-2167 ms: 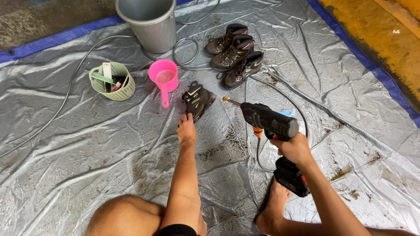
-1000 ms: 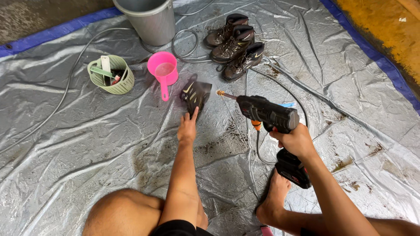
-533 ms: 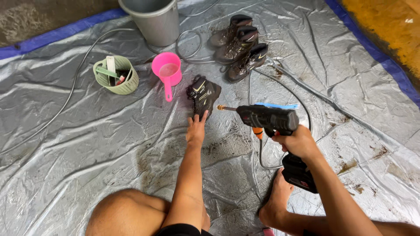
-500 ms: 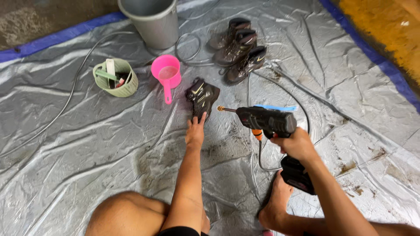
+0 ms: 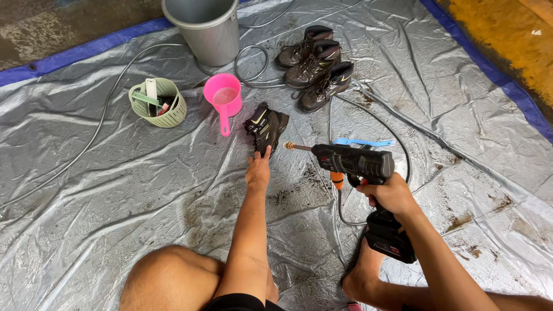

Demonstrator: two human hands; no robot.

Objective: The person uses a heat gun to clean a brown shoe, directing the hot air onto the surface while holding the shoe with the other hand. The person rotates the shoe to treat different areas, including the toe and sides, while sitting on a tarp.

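My left hand (image 5: pixel 258 171) reaches forward and holds a black muddy boot (image 5: pixel 266 125) by its heel end on the silver tarp (image 5: pixel 115 190). My right hand (image 5: pixel 391 194) grips a black cordless spray gun (image 5: pixel 354 163) with an orange fitting; its brass nozzle points left at the boot, a short gap from it. A grey hose runs from under the gun. My bare knee and foot show at the bottom.
Three more dark boots (image 5: pixel 314 63) lie together at the back. A pink scoop (image 5: pixel 223 97), a green basket with brushes (image 5: pixel 158 102) and a grey metal bucket (image 5: pixel 204 29) stand at the back left. A blue brush (image 5: pixel 363 141) lies behind the gun. Mud smears the tarp.
My left hand pushed forward and took hold of the boot. The spray gun swung lower and left, its nozzle now close to the boot.
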